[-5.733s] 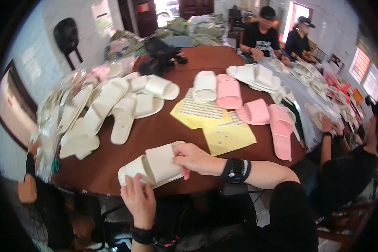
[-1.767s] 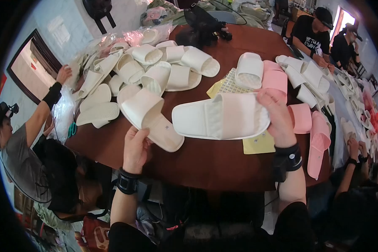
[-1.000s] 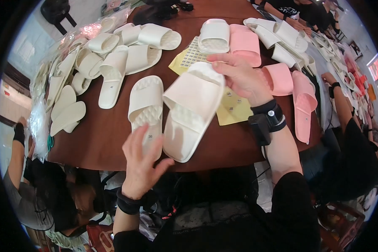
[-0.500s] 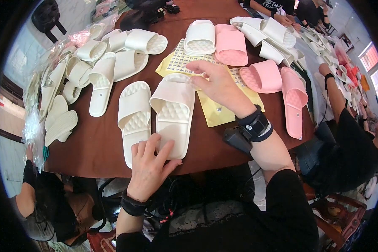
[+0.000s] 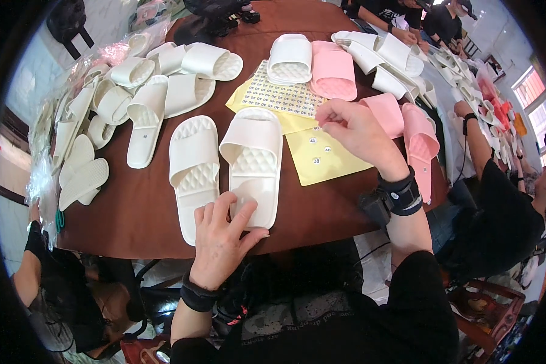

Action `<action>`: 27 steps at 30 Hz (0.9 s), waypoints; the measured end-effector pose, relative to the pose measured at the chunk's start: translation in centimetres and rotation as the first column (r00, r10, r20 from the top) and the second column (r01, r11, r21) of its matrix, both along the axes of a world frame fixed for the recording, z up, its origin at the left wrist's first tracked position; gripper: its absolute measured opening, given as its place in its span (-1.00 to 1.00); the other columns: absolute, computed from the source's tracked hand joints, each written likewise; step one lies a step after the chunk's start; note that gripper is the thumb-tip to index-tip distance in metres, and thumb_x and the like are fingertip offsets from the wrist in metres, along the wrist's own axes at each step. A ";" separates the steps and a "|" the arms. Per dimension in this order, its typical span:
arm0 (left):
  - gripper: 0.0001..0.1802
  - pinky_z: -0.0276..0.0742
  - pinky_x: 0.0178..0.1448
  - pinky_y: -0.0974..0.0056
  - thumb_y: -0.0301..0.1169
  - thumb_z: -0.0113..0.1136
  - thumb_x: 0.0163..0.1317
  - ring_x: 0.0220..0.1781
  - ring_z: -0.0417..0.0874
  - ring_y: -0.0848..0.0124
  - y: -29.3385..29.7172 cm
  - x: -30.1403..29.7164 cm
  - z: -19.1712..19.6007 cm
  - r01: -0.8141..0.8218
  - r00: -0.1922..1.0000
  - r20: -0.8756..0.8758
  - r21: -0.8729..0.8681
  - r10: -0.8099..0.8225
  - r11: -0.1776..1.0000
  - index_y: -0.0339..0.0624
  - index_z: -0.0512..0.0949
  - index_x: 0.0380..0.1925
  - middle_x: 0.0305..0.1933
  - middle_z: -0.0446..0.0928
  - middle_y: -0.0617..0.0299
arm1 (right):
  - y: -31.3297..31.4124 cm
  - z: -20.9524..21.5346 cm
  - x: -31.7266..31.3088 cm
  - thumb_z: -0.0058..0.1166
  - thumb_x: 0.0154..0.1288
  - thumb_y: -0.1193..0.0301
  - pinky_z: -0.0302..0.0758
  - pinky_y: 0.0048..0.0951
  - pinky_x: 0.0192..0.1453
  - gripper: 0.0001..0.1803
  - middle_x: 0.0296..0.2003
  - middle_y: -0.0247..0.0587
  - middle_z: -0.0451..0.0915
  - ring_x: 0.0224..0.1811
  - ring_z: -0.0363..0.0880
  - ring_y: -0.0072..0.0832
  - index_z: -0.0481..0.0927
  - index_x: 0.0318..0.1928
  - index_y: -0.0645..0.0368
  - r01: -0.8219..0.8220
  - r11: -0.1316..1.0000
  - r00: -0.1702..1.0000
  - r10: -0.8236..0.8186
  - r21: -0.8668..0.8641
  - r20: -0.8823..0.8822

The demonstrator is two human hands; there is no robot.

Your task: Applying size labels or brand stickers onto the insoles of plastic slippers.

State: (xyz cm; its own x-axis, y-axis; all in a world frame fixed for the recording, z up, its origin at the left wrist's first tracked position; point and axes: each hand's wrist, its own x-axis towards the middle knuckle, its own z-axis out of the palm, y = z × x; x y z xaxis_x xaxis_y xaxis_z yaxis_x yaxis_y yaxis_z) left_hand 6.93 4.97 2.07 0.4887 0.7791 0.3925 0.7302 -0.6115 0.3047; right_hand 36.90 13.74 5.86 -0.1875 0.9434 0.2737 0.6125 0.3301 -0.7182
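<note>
Two white slippers lie side by side in front of me, toes pointing away: the left slipper [image 5: 194, 151] and the right slipper [image 5: 252, 145]. My left hand [image 5: 219, 239] rests over their heel ends with fingers apart. Its thumb is at the heel edge of the right slipper and the index fingertip touches the insole. My right hand [image 5: 361, 130] hovers over a yellow sticker sheet [image 5: 340, 167] that bears a few small round labels. Its thumb and fingers are drawn together in a pinch; anything between them is too small to make out.
Behind lies a fuller label sheet [image 5: 279, 97]. White slippers [image 5: 145, 115] are heaped at the left, beside clear plastic wrap [image 5: 39, 170]. Pink slippers [image 5: 333, 70] and another white one [image 5: 289, 57] stand at the back; more pink slippers [image 5: 420, 136] lie right. Co-workers sit around the brown-covered table [image 5: 127, 206].
My right hand has moved from the top of the right slipper rightward over the yellow sheet, and its fingers have closed together. The left hand has stayed at the heels.
</note>
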 end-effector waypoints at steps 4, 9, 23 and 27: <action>-0.41 0.33 -0.03 0.10 -0.14 0.53 -0.11 -0.22 0.40 0.20 0.1 0.2 -0.1 0.006 1.000 0.008 -0.001 -0.006 1.000 -0.07 0.60 -0.03 0.00 0.44 0.15 | 0.6 -1.6 1.5 0.12 0.25 0.58 0.51 -0.53 -0.17 -0.88 -0.38 -0.33 0.59 -0.31 0.54 -0.64 0.57 -0.19 0.27 0.009 0.996 1.000 -0.007 -0.090 0.025; -0.41 0.34 -0.05 0.10 -0.16 0.53 -0.12 -0.22 0.40 0.19 -0.2 0.5 -0.3 -0.005 1.000 0.031 -0.022 0.006 1.000 -0.10 0.60 -0.04 0.00 0.44 0.13 | 0.5 -3.0 1.0 0.13 0.25 0.57 0.50 -0.53 -0.20 -0.89 -0.40 -0.35 0.55 -0.33 0.52 -0.61 0.57 -0.20 0.26 -0.010 0.990 0.991 0.028 -0.138 0.132; -0.49 0.37 0.03 0.07 -0.43 0.45 -0.03 -0.02 0.47 0.13 -2.9 1.6 -3.5 0.008 0.994 0.103 0.149 -0.024 0.989 -0.11 0.61 0.02 0.20 0.47 0.04 | 0.1 -3.4 1.6 0.12 0.28 0.55 0.48 -0.50 -0.16 -0.89 -0.40 -0.32 0.56 -0.30 0.53 -0.58 0.55 -0.18 0.25 -0.028 0.981 0.998 0.039 -0.193 0.056; -0.49 0.36 0.03 0.08 -0.43 0.44 -0.03 -0.03 0.46 0.14 -2.9 1.8 -3.8 -0.009 0.992 0.124 0.156 -0.011 0.988 -0.10 0.61 0.01 0.18 0.47 0.05 | 0.0 -3.3 0.5 0.14 0.29 0.55 0.45 -0.55 -0.19 -0.89 -0.38 -0.40 0.55 -0.30 0.49 -0.64 0.55 -0.18 0.23 -0.032 0.982 0.996 0.017 -0.184 -0.083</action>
